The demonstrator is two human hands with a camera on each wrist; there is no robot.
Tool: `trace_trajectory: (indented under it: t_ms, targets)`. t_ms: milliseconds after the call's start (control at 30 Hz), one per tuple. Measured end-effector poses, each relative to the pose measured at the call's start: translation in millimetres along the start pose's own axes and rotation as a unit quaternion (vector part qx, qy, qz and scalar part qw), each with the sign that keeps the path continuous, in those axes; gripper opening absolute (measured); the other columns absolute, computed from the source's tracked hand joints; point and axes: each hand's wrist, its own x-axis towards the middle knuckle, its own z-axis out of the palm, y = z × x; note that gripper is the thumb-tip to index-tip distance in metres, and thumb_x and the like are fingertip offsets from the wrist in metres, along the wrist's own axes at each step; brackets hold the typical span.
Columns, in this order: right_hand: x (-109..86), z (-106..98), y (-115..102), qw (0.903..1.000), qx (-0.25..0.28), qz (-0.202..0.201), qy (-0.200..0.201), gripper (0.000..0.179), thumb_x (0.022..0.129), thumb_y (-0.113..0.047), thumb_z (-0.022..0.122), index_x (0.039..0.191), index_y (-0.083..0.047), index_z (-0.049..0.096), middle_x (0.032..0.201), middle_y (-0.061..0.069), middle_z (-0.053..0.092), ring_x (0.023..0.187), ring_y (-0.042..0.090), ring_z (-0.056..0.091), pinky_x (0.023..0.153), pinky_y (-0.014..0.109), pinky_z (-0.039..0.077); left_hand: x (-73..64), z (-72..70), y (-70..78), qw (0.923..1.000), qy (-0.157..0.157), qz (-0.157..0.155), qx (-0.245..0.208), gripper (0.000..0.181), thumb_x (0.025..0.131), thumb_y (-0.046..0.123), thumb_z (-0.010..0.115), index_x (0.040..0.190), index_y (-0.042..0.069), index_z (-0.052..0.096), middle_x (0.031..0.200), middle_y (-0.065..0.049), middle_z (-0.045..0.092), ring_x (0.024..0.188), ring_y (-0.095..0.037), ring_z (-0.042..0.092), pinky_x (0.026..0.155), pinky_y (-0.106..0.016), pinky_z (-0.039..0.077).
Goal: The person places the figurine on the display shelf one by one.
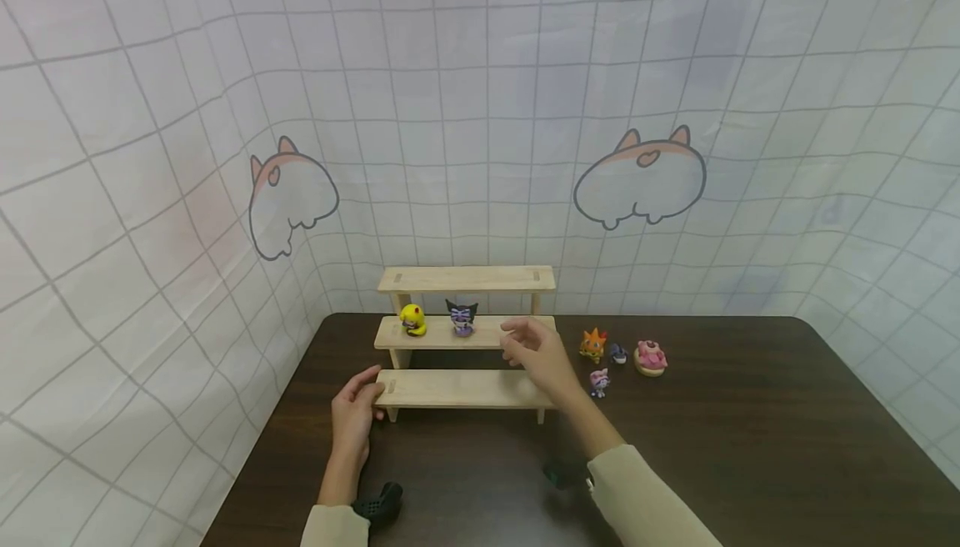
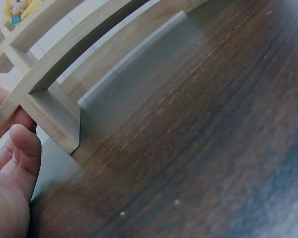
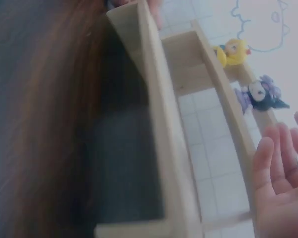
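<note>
A three-step wooden display shelf (image 1: 465, 388) stands on the dark table. My left hand (image 1: 354, 422) grips the left end of its lowest step, with fingertips under the plank in the left wrist view. On the middle step stand a yellow figurine (image 1: 413, 320) and, to its right, a figurine in black and purple with pointed ears (image 1: 462, 320). Over that step's right part hovers my right hand (image 1: 546, 359), fingers loosely bent and nothing between them. In the right wrist view its fingers (image 3: 283, 153) point toward the black-and-purple figurine, a short gap away.
Right of the shelf, on the dark table (image 1: 750, 430), are an orange spiky figurine (image 1: 592, 346), a small dark-blue one (image 1: 618, 353), a round pink one (image 1: 650, 358) and a small pink-and-white one (image 1: 599, 383). A white grid-patterned cloth (image 1: 480, 197) hangs behind.
</note>
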Motion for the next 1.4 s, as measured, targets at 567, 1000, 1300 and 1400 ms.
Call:
trace_trajectory:
  t_ms: [567, 1000, 1300, 1400]
  targets:
    - [-46.7, -64.6, 33.2, 0.9989, -0.007, -0.008, 0.045, 0.029, 0.097, -0.015, 0.071, 0.115, 0.008, 0.066, 0.101, 0.022, 0.070, 0.082, 0.021, 0.072, 0.078, 0.038, 0.062, -1.7, 3.2, -0.9, 1.0000, -0.006, -0.002, -0.007, 0.038, 0.099, 0.008, 0.060, 0.136, 0.005, 0.064, 0.132, -0.013, 0.061, 0.069, -0.006, 0.055, 0.055, -0.020, 0.048]
    - [-54.1, -104.4, 40.1, 0.9964, -0.011, 0.009, 0.084, 0.033, 0.098, -0.016, 0.070, 0.119, 0.009, 0.064, 0.092, 0.000, 0.069, 0.081, 0.017, 0.071, 0.077, 0.031, 0.062, -1.0, 3.6, 0.0, 1.0000, -0.004, -0.005, -0.003, 0.038, 0.099, 0.008, 0.060, 0.136, 0.005, 0.064, 0.135, -0.014, 0.060, 0.067, -0.006, 0.055, 0.055, -0.020, 0.048]
    - [-53.8, -134.6, 46.5, 0.9910, -0.056, 0.038, 0.115, 0.035, 0.099, -0.018, 0.069, 0.122, 0.007, 0.063, 0.102, 0.012, 0.071, 0.084, 0.011, 0.070, 0.077, 0.027, 0.060, -0.7, 2.1, 1.4, 1.0000, -0.004, -0.003, -0.006, 0.039, 0.099, 0.008, 0.060, 0.137, 0.005, 0.063, 0.135, -0.014, 0.060, 0.066, -0.006, 0.055, 0.054, -0.020, 0.048]
    - [-55.0, -141.0, 50.8, 0.9877, -0.097, 0.065, 0.104, 0.035, 0.100, -0.022, 0.068, 0.125, 0.002, 0.064, 0.112, 0.017, 0.069, 0.088, 0.006, 0.066, 0.080, 0.029, 0.059, -0.4, 0.4, 0.9, 1.0000, -0.005, -0.007, 0.001, 0.039, 0.100, 0.009, 0.060, 0.139, 0.006, 0.062, 0.135, -0.014, 0.059, 0.067, -0.006, 0.055, 0.055, -0.020, 0.049]
